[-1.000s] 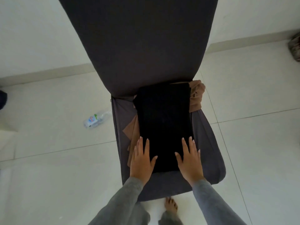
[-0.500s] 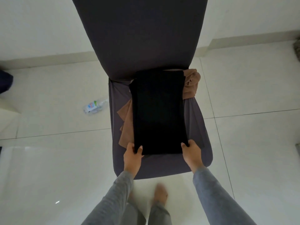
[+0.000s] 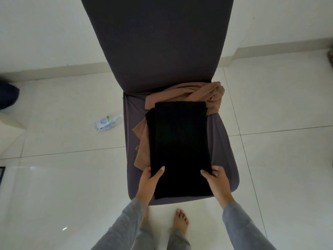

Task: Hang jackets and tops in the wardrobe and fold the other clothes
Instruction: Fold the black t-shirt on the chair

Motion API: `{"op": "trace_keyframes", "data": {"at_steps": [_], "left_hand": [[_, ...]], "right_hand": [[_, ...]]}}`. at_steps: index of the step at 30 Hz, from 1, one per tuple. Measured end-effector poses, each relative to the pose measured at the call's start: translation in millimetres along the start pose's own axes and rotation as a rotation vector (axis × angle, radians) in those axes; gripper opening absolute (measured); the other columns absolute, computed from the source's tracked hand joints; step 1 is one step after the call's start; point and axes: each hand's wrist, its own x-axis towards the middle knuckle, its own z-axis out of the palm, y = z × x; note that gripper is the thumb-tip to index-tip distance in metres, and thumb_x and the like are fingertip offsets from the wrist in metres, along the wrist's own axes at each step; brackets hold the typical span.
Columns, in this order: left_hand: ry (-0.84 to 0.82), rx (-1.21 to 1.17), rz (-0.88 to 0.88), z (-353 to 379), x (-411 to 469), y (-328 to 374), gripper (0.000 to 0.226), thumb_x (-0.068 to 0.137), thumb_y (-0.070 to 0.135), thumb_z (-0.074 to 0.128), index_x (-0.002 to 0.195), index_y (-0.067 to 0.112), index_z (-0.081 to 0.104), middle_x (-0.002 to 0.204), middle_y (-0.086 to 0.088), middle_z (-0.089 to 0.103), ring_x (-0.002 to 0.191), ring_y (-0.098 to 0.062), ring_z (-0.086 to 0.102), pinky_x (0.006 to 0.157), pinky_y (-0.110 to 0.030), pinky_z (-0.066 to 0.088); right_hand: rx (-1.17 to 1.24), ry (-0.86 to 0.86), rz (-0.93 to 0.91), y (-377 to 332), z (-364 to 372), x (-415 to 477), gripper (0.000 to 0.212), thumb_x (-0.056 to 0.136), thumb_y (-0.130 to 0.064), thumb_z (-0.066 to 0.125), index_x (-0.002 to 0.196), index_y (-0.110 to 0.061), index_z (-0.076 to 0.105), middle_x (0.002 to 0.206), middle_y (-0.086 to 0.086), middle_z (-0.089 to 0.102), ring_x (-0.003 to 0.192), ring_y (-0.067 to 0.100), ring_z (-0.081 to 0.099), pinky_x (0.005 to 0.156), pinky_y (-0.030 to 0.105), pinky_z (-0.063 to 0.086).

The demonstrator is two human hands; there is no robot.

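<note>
Far out to the left of the left hand, a dark blue object point(image 3: 8, 95) shows at the frame's edge, too cut off to identify. Nearer, still left of and beyond that hand, a clear plastic bottle point(image 3: 108, 122) lies on its side on the pale tiled floor point(image 3: 63, 177), just beside the chair.

The left hand point(image 3: 150, 181) grasps the left edge of the folded black garment point(image 3: 180, 147) close to its near end, thumb on top and fingers tucked beneath. The garment stretches away from both hands as a long flat rectangle, lying on the chair seat point(image 3: 225, 150) and spanning the gap between the two hands. A tan cloth point(image 3: 203, 92) lies under it, peeking out beyond the left hand along the garment's left edge and bunched in a twist at the far end, beyond the right hand. Past that rises the dark grey chair back point(image 3: 156, 42).

The right hand point(image 3: 217, 183) grasps the garment's right edge, opposite the left, thumb on top and fingers underneath. Both arms wear grey sleeves point(image 3: 241, 228). Below and between the hands, a bare foot point(image 3: 180, 221) stands on the floor.
</note>
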Motion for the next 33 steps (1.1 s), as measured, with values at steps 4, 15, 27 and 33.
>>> {"op": "trace_keyframes", "data": {"at_steps": [4, 15, 27, 33], "left_hand": [[0.029, -0.024, -0.013, 10.7, 25.4, 29.6, 0.050, 0.078, 0.046, 0.071, 0.115, 0.015, 0.057, 0.104, 0.000, 0.069, 0.094, -0.015, 0.066, 0.086, -0.028, 0.053], [-0.095, -0.205, -0.143, 4.3, 63.7, 88.7, 0.026, 0.075, 0.026, 0.077, 0.078, 0.014, 0.055, 0.094, -0.007, 0.067, 0.088, -0.022, 0.066, 0.076, -0.034, 0.055], [-0.128, -0.024, 0.037, 37.9, 7.7, 136.9, 0.064, 0.084, 0.061, 0.053, 0.139, 0.032, 0.038, 0.137, 0.002, 0.046, 0.121, -0.017, 0.047, 0.105, -0.040, 0.038], [-0.334, -0.759, -0.148, 26.6, -31.4, 185.5, 0.063, 0.090, 0.063, 0.034, 0.117, 0.012, 0.062, 0.098, -0.013, 0.071, 0.089, -0.026, 0.069, 0.070, -0.036, 0.056]], "right_hand": [[0.052, -0.040, -0.004, -29.8, 3.2, 23.5, 0.038, 0.081, -0.031, 0.072, 0.109, -0.013, 0.053, 0.097, 0.002, 0.065, 0.087, 0.015, 0.064, 0.067, 0.022, 0.047], [0.266, -0.299, 0.070, -87.1, 9.0, 66.8, 0.030, 0.082, -0.020, 0.070, 0.111, -0.011, 0.066, 0.097, 0.009, 0.073, 0.086, 0.026, 0.070, 0.073, 0.034, 0.053], [0.113, -0.494, -0.410, -148.2, 17.8, -6.6, 0.028, 0.087, -0.005, 0.059, 0.108, -0.024, 0.058, 0.112, -0.003, 0.063, 0.106, 0.014, 0.060, 0.093, 0.031, 0.047], [-0.601, -0.592, -0.896, -195.3, 26.9, -73.7, 0.021, 0.088, -0.025, 0.059, 0.075, -0.020, 0.042, 0.147, -0.013, 0.032, 0.128, 0.014, 0.037, 0.103, 0.038, 0.035]]}}
